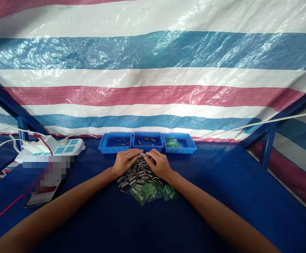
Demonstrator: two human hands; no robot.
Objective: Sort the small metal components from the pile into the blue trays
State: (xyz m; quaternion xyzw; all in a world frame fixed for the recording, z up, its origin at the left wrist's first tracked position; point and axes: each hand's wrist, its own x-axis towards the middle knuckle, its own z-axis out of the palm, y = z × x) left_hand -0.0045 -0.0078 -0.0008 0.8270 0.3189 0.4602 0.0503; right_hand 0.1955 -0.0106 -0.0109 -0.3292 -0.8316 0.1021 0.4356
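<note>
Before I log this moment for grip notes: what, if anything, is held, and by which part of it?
A small grey piece, seemingly near its ends, between left hand and right hand; the exact contact is too small to tell.

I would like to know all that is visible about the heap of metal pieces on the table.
The heap looks metallic: thin, shiny rods mixed with thicker grey pieces, loose and pointing many ways. It lies on the blue table, before the trays. Green-tinted bags adjoin its near edge. The left hand and right hand overlap its far side; contact is unclear.
</note>
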